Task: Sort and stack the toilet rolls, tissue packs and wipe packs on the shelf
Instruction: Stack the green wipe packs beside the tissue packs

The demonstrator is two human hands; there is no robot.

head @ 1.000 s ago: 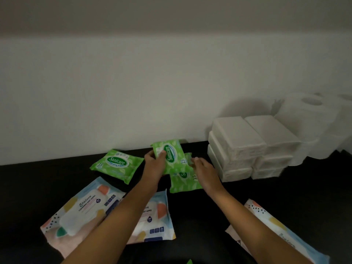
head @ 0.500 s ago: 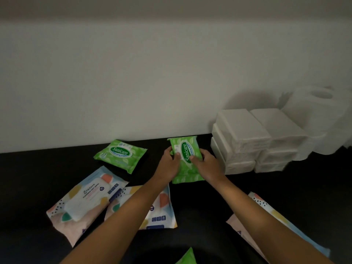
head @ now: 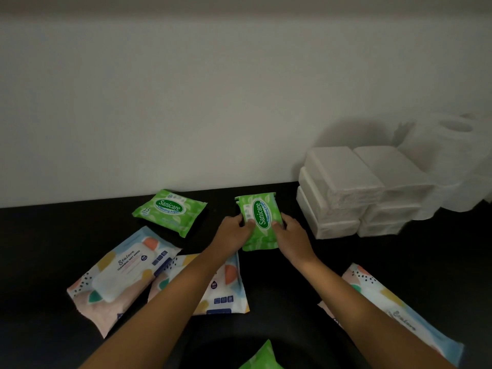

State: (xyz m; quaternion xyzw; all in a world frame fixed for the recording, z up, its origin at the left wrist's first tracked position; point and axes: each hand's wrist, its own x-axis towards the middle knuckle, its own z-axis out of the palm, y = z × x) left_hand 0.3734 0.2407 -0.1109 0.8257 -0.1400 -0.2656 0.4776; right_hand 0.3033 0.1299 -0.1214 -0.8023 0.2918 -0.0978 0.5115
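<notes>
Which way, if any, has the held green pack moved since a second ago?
Yes: the green pack went right and down, nearer the white tissue stack.

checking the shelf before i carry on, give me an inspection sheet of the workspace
surface: black shelf, dimly lit
job's things: held green wipe pack, seemingly atop another; lone green wipe pack to its left; three patterned wipe packs flat in front; tissue packs in two stacks at right; toilet rolls beyond them
clutter: green corner at bottom edge, cannot tell what
grippers: left hand and right hand grip that pack's sides
cables: nothing seen
surroundings: pale wall behind
</notes>
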